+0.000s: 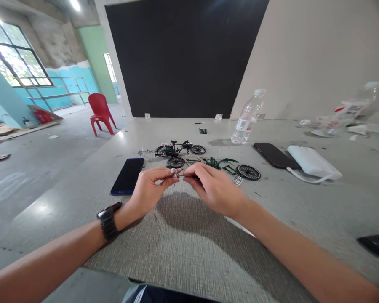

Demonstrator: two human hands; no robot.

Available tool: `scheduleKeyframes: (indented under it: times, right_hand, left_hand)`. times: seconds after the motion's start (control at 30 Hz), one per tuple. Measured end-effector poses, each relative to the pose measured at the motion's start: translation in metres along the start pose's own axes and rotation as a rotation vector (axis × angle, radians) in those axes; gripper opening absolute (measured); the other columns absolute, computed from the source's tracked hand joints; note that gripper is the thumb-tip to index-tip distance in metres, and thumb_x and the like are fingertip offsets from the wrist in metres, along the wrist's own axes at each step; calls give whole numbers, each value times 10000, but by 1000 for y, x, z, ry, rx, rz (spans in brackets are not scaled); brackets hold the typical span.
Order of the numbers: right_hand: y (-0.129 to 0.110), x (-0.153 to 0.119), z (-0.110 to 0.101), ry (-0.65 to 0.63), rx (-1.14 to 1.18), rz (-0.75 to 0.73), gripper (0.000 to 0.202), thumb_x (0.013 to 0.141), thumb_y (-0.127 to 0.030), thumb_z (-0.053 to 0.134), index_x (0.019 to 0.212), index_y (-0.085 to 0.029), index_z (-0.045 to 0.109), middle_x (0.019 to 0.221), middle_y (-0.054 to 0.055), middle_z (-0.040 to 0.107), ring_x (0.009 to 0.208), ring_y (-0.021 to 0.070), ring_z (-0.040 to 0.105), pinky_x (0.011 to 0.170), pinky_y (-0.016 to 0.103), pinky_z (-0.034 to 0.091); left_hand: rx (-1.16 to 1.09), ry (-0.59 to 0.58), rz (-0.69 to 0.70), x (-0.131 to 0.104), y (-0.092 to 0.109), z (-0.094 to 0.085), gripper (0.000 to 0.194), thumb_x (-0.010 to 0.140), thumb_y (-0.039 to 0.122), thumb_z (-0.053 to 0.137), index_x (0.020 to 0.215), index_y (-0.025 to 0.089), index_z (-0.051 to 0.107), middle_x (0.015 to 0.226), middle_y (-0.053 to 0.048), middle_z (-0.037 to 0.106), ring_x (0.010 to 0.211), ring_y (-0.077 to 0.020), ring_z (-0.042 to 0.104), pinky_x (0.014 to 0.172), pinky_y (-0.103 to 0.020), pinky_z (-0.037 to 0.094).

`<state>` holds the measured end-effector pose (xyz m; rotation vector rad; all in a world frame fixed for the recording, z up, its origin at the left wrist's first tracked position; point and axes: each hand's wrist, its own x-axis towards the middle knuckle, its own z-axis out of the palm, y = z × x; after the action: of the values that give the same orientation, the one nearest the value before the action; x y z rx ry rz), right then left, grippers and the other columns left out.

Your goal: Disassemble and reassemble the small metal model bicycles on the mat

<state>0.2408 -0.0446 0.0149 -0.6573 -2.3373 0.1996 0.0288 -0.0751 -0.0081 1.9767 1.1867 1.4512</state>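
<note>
My left hand [150,187] is closed in a pinch on a small silver metal part [174,171] above the table. Fingers pinched, my right hand [214,187] holds a thin dark rod whose tip meets or nearly meets the silver part; its kind is too small to make out. Just beyond them stands or lies a black model bicycle [175,148]. Beside it are a loose spoked wheel [176,162], green frame pieces [213,162] and another black wheel [248,171]. A small silver rack-like piece [238,181] lies near my right hand.
A dark blue phone [128,176] lies left, a dark phone [274,155] and white power bank [314,162] right. A plastic bottle [248,118] stands behind; a black mouse-like object [375,244] lies far right. A black panel [186,59] backs the grey table [183,235].
</note>
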Motion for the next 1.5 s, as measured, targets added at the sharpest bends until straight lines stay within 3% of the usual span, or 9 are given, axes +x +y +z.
scheduleKeyframes:
  times: [0.1,0.3,0.6,0.7,0.9,1.03,1.23,1.5]
  right_hand:
    - [-3,3,-2,-12,123,30,157,1041,-258,484,916,-211,567,885,56,686,775,172,613,680,306,456]
    - [-9,6,-10,-160,419,347,147,970,-276,590,842,-203,598,727,-1,634,629,130,532,577,274,413]
    - [2,7,-14,-223,290,251,150,1001,-331,561,959,-206,633,731,-12,652,637,132,537,619,291,392]
    - [19,7,-23,-260,168,221,212,1021,-359,517,989,-203,657,749,8,670,621,138,537,615,301,391]
    - [79,-10,-75,-138,-234,405,347,979,-470,549,911,-178,723,813,85,714,643,176,582,621,347,421]
    - [103,-24,-98,-292,-290,566,282,903,-436,625,876,-195,767,859,98,751,731,221,653,680,378,462]
    - [97,-22,-87,-392,-133,569,252,861,-444,678,941,-230,784,973,86,771,840,230,687,761,380,482]
    - [70,-8,-65,-539,-69,570,239,892,-455,631,943,-267,769,991,61,768,769,206,666,664,343,429]
  left_hand:
    - [36,12,46,-2,1,-1,100,894,298,757,881,217,813,866,-62,789,763,-189,699,707,-321,565]
    - [87,-61,166,-3,7,-6,116,915,252,727,832,202,790,842,-67,774,714,-172,672,658,-297,528]
    - [75,-110,-52,0,1,1,164,902,329,732,971,187,776,892,-65,790,765,-188,698,731,-324,553]
    - [26,-103,-108,0,-3,1,213,887,364,748,1000,184,756,904,-63,780,779,-182,697,749,-322,558]
    - [12,-75,-139,2,-8,-2,216,853,368,782,933,176,723,822,-37,733,726,-156,646,693,-293,514]
    - [22,-38,-122,2,-8,-3,210,865,373,770,923,179,715,840,-37,728,740,-155,636,706,-296,511]
    - [-1,-66,-136,2,-5,-3,199,901,368,733,906,173,695,832,-37,718,735,-149,644,691,-285,517]
    - [-53,-105,-155,0,2,-2,152,915,323,705,915,177,662,791,-20,726,726,-145,687,689,-268,545]
